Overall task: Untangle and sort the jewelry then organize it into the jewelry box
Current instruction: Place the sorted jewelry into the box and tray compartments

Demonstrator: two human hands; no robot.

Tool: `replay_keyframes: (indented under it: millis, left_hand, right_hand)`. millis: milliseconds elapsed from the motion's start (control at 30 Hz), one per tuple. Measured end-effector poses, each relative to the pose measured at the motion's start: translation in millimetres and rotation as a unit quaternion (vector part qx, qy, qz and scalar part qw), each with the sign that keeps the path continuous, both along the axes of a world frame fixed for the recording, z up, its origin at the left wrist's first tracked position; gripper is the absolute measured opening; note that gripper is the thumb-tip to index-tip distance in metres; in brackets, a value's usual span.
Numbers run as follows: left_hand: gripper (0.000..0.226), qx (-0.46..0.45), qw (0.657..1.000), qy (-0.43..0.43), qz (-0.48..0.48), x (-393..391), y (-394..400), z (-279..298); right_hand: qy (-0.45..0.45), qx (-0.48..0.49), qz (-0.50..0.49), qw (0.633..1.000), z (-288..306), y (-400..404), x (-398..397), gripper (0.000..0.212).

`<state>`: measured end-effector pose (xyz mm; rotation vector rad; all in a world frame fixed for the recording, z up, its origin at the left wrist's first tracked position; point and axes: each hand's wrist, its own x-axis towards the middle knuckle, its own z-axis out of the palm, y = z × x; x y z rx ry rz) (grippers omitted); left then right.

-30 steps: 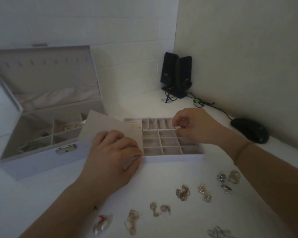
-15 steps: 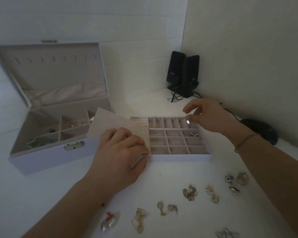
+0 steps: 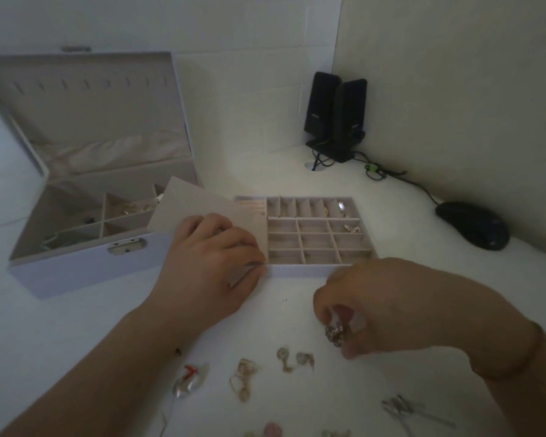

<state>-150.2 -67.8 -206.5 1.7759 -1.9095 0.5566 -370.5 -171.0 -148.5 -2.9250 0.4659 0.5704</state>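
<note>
Dim light over a white table [image 3: 76,335]: the right hand [image 3: 388,304] pinches a knotted gold-tone jewelry cluster [image 3: 336,332] just off the surface, near the front wall of a pale, fabric-lined divider tray [image 3: 303,272]. The left hand [image 3: 208,266] rests on the tray's left end w/ fingers curled over a stiff beige flap [image 3: 202,209], holding it down. Small glinting pieces [image 3: 350,229] sit in the tray's right-hand cells. At left, the lavender jewelry box [image 3: 85,269] stands open, satin-lined lid upright, metal clasp at front. Loose earrings [image 3: 295,359], a pearly brooch [image 3: 189,380] and silver clips [image 3: 404,408] lie scattered in the foreground. Half a sec. ago the right hand hovered over the tray's back row; it has since dropped to the table. Left hand unchanged.
</note>
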Motion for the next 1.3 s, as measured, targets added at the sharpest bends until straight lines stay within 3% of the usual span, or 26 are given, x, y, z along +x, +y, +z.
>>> replay_keyframes:
  millis: [200, 367, 500, 600, 700, 867, 1033, 1167, 1233, 1300]
  left_hand:
    - [0.019, -0.004, 1.0, -0.003, 0.003, 1, 0, 0]
    - [0.019, -0.011, 1.0, -0.005, -0.003, 0, 0, 1]
    - [0.02, -0.003, 1.0, -0.002, -0.003, 1, 1, 1]
    - [0.02, -0.001, 1.0, 0.001, -0.006, 1, 1, 1]
    - [0.02, 0.006, 1.0, 0.006, -0.006, 2, 1, 1]
    - [0.021, 0.008, 1.0, 0.002, -0.012, 2, 1, 1]
    - [0.02, -0.001, 1.0, 0.0, -0.014, 2, 1, 1]
    - [0.022, 0.0, 1.0, -0.001, -0.008, 0, 2, 1]
    - [0.022, 0.001, 1.0, -0.002, -0.004, 0, 2, 1]
    - [0.022, -0.001, 1.0, -0.003, -0.004, 0, 2, 1]
  right_hand:
    - [-0.051, 0.022, 0.047, 0.997, -9, -4, 2, 0.007]
    - [-0.136, 0.097, 0.001, 0.986, -6, -23, 6, 0.007]
    - [-0.33, 0.143, -0.1, 0.928, -1, -39, 6, 0.015]
    - [-0.423, 0.086, -0.163, 0.887, -2, -58, 22, 0.019]
    - [-0.407, 0.064, -0.2, 0.889, -6, -80, 41, 0.02]
    - [-0.356, 0.04, -0.174, 0.917, -20, -91, 55, 0.01]
    - [-0.381, 0.041, -0.193, 0.903, -15, -90, 47, 0.013]
    - [-0.4, 0.053, -0.152, 0.903, 1, -70, 23, 0.017]
    - [-0.343, 0.062, -0.114, 0.93, 8, -52, 3, 0.014]
    - [-0.222, 0.044, -0.093, 0.97, 10, -34, -17, 0.023]
